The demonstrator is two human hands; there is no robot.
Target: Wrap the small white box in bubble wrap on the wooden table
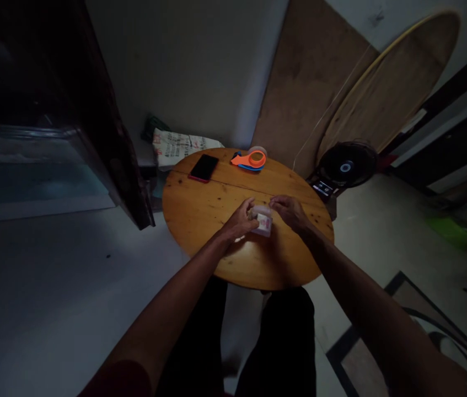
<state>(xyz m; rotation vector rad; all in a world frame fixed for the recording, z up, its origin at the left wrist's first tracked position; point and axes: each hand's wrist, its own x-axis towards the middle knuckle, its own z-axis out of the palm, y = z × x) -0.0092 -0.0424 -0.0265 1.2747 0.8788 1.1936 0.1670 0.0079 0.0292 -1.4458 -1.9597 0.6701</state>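
A small clear plastic box (262,230) with a white and pink label sits on the round wooden table (200,220), its translucent lid raised at the far side. My left hand (238,220) grips the box from the left, thumb over its near part and fingers beyond it. Close to the lid's right edge is my right hand (291,211), with thumb and fingertips pinched together. Whatever lies between those fingertips is too small and dark to make out.
Toward the table's far edge lie a dark-screened phone (204,167) and an orange and blue tape dispenser (253,160). Behind stands a printed white sack (179,146). A round black device (347,165) is right of the table, and wooden boards (307,71) lean on the wall.
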